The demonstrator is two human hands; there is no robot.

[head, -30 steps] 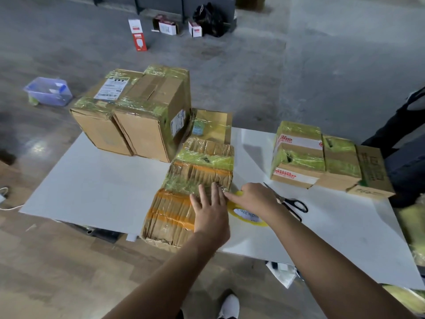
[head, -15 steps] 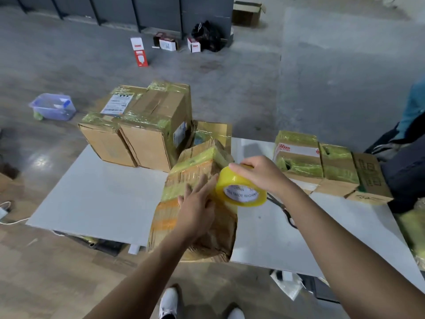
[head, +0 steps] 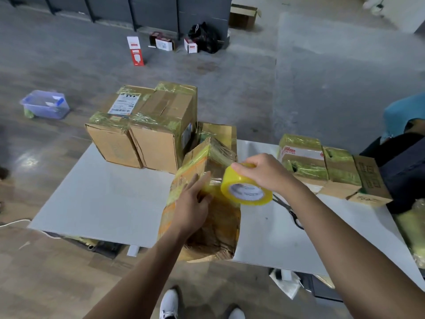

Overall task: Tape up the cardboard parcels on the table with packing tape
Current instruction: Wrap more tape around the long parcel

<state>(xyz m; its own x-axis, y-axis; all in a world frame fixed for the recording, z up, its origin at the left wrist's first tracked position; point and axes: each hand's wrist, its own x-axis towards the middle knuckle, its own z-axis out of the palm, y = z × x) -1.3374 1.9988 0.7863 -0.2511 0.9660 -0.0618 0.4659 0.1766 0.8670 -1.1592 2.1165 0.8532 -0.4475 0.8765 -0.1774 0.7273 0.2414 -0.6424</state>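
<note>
A worn cardboard parcel [head: 218,226], wrapped in yellow tape, stands tilted up at the front edge of the white table [head: 103,199]. My left hand [head: 192,203] lies flat against its near face, fingers straight, pressing tape down. My right hand [head: 264,172] grips a yellow packing tape roll [head: 245,188] from above, just right of the parcel, and a strip of tape runs from the roll to the box. Two big taped boxes [head: 158,134] stand at the table's back left. Three small taped boxes [head: 322,166] sit at the back right.
Black scissors [head: 292,212] lie on the table under my right forearm. A dark bag [head: 404,171] sits at the table's right end. On the floor are a blue plastic tub [head: 44,107], small red-and-white cartons [head: 136,50] and an open box [head: 243,16]. My shoes [head: 169,305] show below.
The parcel went from lying flat to tilted upright at the table edge. My right hand lifted the tape roll off the table and drew tape across the parcel; my left hand stays on the box.
</note>
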